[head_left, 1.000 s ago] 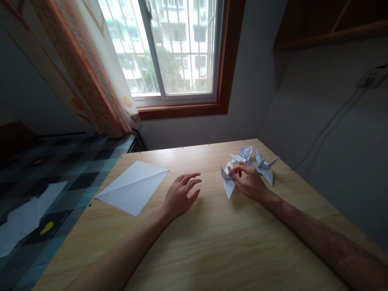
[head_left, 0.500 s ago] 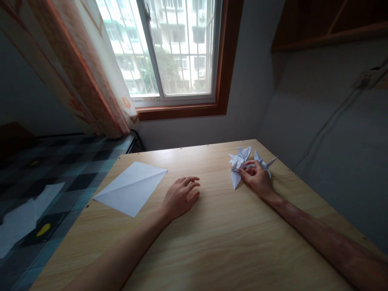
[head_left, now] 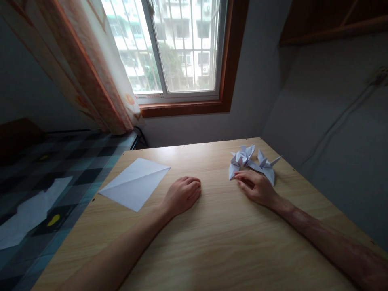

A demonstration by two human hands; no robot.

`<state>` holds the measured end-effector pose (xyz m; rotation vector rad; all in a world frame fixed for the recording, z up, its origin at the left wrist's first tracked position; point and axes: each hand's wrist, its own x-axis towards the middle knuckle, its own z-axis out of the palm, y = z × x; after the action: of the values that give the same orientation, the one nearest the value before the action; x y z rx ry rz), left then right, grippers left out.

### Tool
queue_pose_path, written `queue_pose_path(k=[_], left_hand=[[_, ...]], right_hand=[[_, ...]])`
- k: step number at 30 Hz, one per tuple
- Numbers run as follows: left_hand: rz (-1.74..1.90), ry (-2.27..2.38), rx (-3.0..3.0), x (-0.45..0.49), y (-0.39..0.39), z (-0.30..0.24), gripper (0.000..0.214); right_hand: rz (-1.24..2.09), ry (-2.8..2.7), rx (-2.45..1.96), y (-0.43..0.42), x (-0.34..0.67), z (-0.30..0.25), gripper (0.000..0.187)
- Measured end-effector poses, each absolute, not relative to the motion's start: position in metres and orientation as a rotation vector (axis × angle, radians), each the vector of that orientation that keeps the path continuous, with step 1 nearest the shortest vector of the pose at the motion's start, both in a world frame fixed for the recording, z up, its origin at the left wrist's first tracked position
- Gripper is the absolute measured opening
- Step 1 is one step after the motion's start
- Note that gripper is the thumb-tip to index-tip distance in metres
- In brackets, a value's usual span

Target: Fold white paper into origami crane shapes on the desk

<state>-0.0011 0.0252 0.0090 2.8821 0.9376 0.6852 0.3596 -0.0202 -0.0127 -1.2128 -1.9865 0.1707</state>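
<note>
Moved farther back, one white paper crane looks sharply pointed, right fingers parted beside it, left fingers pressed together

We cannot see the palm of the left hand, turned down with its fingertips tucked under, and the palm of the right hand is likewise hidden. We cannot tell whether the right fingertips touch the nearest wing of the clustered paper cranes, whose overlapping folds hide one another's bodies. The right forearm runs off the lower right corner, the left forearm off the bottom. The left edge cuts the white paper on the bed; the top crops the window, where lettering on the bottom frame is too small for us to read.
</note>
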Motion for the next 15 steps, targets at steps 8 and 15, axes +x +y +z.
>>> queue_pose_path(k=[8, 15], left_hand=[[0.698, 1.458, 2.829, -0.051, 0.046, 0.030, 0.045], [0.217, 1.909, 2.596, -0.160, 0.039, 0.015, 0.090]], right_hand=[[0.154, -2.223, -0.994, -0.032, 0.337, -0.001, 0.022], [0.243, -2.478, -0.773, -0.032, 0.296, 0.006, 0.042]])
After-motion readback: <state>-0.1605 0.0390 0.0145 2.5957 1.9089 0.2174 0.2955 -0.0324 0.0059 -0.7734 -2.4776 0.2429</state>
